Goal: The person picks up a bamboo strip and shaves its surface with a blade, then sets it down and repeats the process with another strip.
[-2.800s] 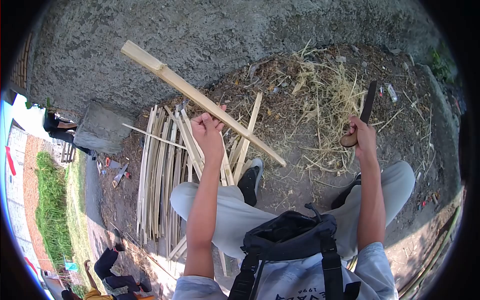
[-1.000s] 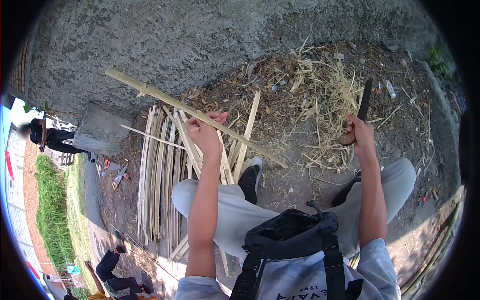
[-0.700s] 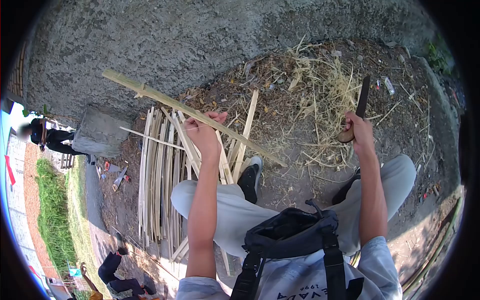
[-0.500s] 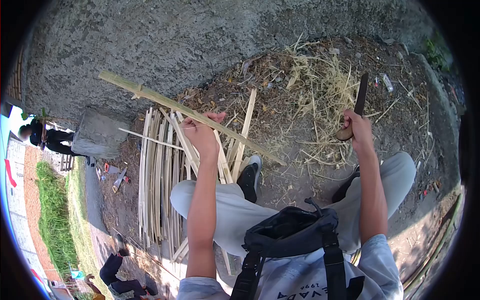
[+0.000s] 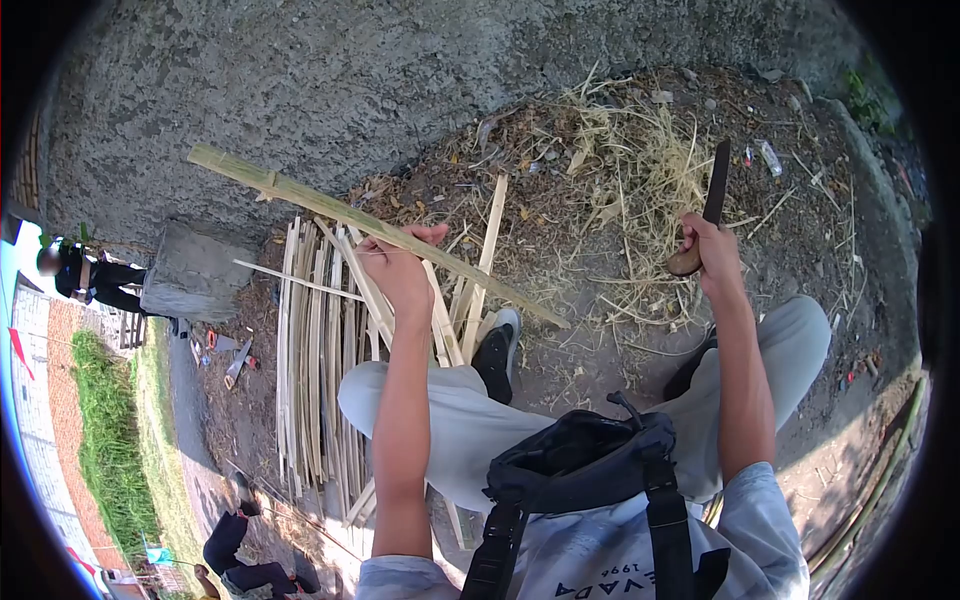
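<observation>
Head view: the left hand [image 5: 397, 268] is closed in a fist around a long split bamboo slat [image 5: 360, 226], pale yellow-green, flat-faced with a knuckled node near its far end. The slat runs slantwise, its upper end over the rough grey concrete slope [image 5: 400, 70] at the left, its lower end pointing down toward the bare dirt to the right of the black shoe [image 5: 495, 355]. The hand grips it about mid-length, fingers curled tight over the top edge.

The right hand [image 5: 708, 255] is wrapped shut on the rounded brown wooden handle of a knife [image 5: 705, 205]; its dark, narrow, slightly curved blade stands almost upright above the fist, well apart from the slat.

Below the left hand lies a pile of bamboo strips [image 5: 315, 350], thin, straight and cream-coloured, laid roughly parallel on the ground, a few crossing at angles. To the right spreads a heap of shavings [image 5: 640, 170], dry, stringy and straw-coloured, over dark soil. A blocky grey stone [image 5: 185, 280] sits at the left of the strips.

A black strapped bag [image 5: 575, 465], of soft fabric, hangs at the person's chest above light grey trousers; whether it is open, and what is in it, cannot be told.
</observation>
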`<move>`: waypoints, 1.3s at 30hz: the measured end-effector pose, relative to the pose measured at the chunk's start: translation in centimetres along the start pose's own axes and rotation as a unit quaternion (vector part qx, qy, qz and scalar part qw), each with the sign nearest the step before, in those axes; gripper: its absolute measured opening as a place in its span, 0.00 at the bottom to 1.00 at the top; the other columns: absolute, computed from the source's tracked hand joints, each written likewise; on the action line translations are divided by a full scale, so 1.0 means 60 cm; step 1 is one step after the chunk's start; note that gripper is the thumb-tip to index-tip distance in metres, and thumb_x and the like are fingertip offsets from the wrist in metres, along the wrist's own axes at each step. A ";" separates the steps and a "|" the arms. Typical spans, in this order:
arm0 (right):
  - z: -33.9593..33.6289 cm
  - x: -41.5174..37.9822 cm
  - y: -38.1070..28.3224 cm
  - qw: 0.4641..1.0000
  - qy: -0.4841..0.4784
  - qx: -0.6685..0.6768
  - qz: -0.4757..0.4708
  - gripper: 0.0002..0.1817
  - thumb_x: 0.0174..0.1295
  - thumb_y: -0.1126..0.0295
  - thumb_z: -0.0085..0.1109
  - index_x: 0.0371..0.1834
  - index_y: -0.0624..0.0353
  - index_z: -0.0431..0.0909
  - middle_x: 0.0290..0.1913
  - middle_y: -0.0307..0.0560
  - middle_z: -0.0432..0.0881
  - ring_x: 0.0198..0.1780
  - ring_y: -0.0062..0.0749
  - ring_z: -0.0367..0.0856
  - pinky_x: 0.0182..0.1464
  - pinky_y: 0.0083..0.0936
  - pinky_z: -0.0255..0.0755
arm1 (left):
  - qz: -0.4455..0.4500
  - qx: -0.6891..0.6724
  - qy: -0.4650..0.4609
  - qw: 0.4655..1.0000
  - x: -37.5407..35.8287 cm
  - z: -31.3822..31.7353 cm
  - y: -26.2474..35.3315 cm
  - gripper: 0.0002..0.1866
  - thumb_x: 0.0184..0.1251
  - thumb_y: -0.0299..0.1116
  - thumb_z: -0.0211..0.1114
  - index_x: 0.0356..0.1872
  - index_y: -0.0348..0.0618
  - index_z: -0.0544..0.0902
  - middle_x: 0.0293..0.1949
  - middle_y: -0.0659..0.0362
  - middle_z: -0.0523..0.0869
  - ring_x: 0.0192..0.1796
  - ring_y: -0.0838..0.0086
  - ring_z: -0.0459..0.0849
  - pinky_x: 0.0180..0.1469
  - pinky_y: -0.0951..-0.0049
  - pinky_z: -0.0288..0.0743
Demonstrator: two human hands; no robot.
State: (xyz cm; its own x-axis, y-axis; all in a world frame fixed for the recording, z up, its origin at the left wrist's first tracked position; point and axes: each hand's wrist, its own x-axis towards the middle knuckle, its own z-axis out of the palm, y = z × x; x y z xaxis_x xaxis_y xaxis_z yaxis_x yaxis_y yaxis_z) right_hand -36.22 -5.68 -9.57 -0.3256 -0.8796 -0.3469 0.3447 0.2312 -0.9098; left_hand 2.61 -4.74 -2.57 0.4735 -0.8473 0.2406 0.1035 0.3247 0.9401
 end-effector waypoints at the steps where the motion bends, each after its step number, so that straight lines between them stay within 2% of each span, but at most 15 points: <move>1: 0.000 0.000 0.000 1.000 -0.001 0.000 0.002 0.10 0.57 0.69 0.68 0.24 0.60 0.77 0.23 0.39 0.76 0.24 0.23 0.73 0.30 0.25 0.70 | 0.001 0.008 -0.013 1.000 0.003 -0.004 -0.003 0.15 0.82 0.37 0.46 0.36 0.35 0.66 0.26 0.50 0.82 0.32 0.56 0.88 0.40 0.55 0.86; 10: 0.005 -0.005 -0.001 1.000 -0.002 -0.003 -0.001 0.09 0.57 0.70 0.67 0.26 0.62 0.78 0.24 0.39 0.77 0.24 0.23 0.73 0.30 0.25 0.71 | 0.015 0.016 -0.023 0.999 0.004 -0.007 0.002 0.19 0.82 0.34 0.46 0.28 0.32 0.72 0.23 0.51 0.81 0.30 0.56 0.88 0.38 0.56 0.86; 16: 0.007 -0.006 0.003 1.000 -0.007 -0.002 0.004 0.09 0.57 0.70 0.67 0.27 0.62 0.78 0.25 0.39 0.77 0.24 0.23 0.73 0.30 0.25 0.71 | 0.016 0.027 -0.021 0.999 0.007 -0.009 0.001 0.21 0.82 0.34 0.46 0.25 0.33 0.73 0.21 0.52 0.80 0.29 0.56 0.87 0.37 0.57 0.86; 22: 0.005 -0.001 0.009 1.000 -0.005 -0.014 0.003 0.09 0.57 0.70 0.67 0.26 0.61 0.78 0.24 0.38 0.76 0.24 0.23 0.73 0.30 0.25 0.72 | 0.017 0.012 -0.021 1.000 0.006 -0.012 0.002 0.17 0.82 0.34 0.46 0.30 0.35 0.72 0.23 0.51 0.81 0.29 0.58 0.87 0.38 0.58 0.86; 25: 0.009 -0.004 0.005 1.000 -0.006 -0.018 -0.002 0.09 0.58 0.69 0.67 0.26 0.61 0.78 0.25 0.38 0.76 0.24 0.23 0.73 0.30 0.25 0.71 | 0.021 0.019 0.010 1.000 0.001 -0.005 -0.007 0.16 0.82 0.37 0.46 0.36 0.36 0.71 0.23 0.52 0.80 0.30 0.59 0.87 0.39 0.58 0.85; 28: 0.009 -0.004 0.003 1.000 -0.005 -0.019 0.005 0.08 0.58 0.69 0.66 0.26 0.62 0.79 0.25 0.38 0.77 0.24 0.22 0.73 0.30 0.25 0.71 | 0.029 -0.005 0.026 0.999 -0.013 0.017 -0.004 0.16 0.82 0.44 0.46 0.46 0.39 0.61 0.27 0.50 0.81 0.29 0.61 0.87 0.35 0.64 0.85; 31: 0.009 -0.006 0.001 1.000 -0.003 -0.018 0.005 0.08 0.58 0.70 0.66 0.26 0.62 0.79 0.25 0.38 0.77 0.25 0.22 0.73 0.31 0.25 0.71 | 0.003 -0.029 -0.035 0.999 -0.001 -0.008 -0.016 0.18 0.81 0.48 0.45 0.46 0.40 0.63 0.31 0.51 0.82 0.31 0.61 0.87 0.36 0.64 0.85; 34: 0.008 -0.006 -0.001 1.000 -0.007 -0.015 0.001 0.08 0.58 0.69 0.66 0.26 0.61 0.79 0.25 0.38 0.77 0.25 0.22 0.73 0.31 0.25 0.71 | -0.008 -0.059 -0.007 0.998 -0.009 0.014 0.006 0.20 0.79 0.50 0.48 0.45 0.39 0.65 0.32 0.52 0.82 0.31 0.61 0.87 0.37 0.65 0.86; 39: 0.004 -0.001 0.002 1.000 -0.007 -0.002 0.006 0.09 0.58 0.69 0.66 0.26 0.61 0.78 0.24 0.38 0.76 0.25 0.22 0.73 0.31 0.25 0.71 | 0.022 -0.004 -0.033 0.999 0.000 0.006 0.005 0.17 0.74 0.44 0.61 0.42 0.39 0.69 0.33 0.54 0.82 0.34 0.62 0.88 0.39 0.66 0.86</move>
State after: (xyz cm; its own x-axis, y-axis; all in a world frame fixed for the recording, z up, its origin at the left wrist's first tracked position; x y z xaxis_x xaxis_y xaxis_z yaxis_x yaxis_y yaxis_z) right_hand -35.94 -5.68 -9.62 -0.3093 -0.8826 -0.3540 0.3453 0.2427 -0.9066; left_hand 2.32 -4.80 -2.20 0.4192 -0.8576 0.2979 0.0902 0.3658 0.9263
